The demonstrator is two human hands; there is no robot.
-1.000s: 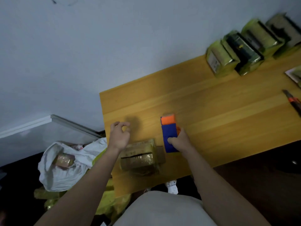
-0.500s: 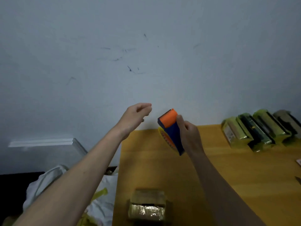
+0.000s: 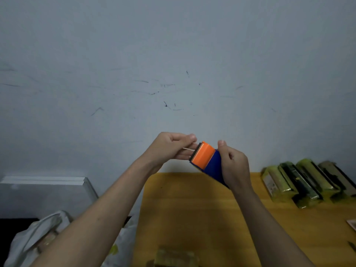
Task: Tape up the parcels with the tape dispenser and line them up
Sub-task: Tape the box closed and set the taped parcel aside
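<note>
I hold a blue tape dispenser with an orange front (image 3: 207,160) up in the air in front of the wall, above the far edge of the yellow wooden table (image 3: 212,218). My right hand (image 3: 234,165) grips its blue body. My left hand (image 3: 171,146) pinches the end of the tape at the dispenser's orange mouth; a thin pale strip shows between the fingers. A small brown parcel (image 3: 176,258) lies on the table at the bottom edge of the view. Several taped parcels (image 3: 306,182) stand side by side at the back right of the table.
A white plastic bag (image 3: 38,239) with more parcels sits on the floor left of the table. A grey board (image 3: 44,195) leans against the wall there. A card (image 3: 352,224) and a dark tool tip (image 3: 352,246) show at the right edge.
My view tilted up from the table. My right hand lifted the dispenser off the table, and my left hand rose from beside the parcel and took the tape end.
</note>
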